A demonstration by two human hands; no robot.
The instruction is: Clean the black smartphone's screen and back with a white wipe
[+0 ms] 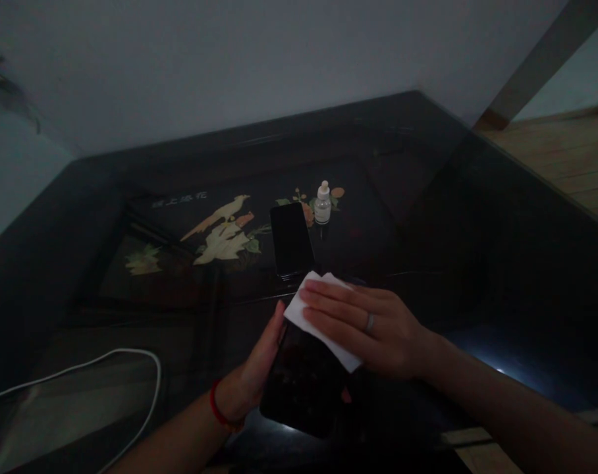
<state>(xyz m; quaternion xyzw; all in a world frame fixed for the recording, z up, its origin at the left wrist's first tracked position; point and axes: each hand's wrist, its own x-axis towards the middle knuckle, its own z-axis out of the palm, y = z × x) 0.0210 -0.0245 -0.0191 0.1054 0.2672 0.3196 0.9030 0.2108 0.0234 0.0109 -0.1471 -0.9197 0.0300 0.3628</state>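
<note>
My left hand [257, 365] grips a dark phone [299, 382] from below and the side. Its thumb lies along the left edge, and a fingertip shows past the right edge. On the phone's upper end my right hand [378, 326] presses a folded white wipe [299, 309] with its fingers held together. The wipe hangs over the upper right part of the dark screen. A second black phone [292, 238] lies flat on the table beyond my hands. Just right of it stands a small clear dropper bottle [323, 205] with a white top, upright.
The glossy black table [427, 217] bears an inlaid bird [224, 210] and flower picture. A white cable [158, 375] curves over its left front. Behind the table rises a pale wall [240, 59]; wooden flooring [566, 155] shows at the right.
</note>
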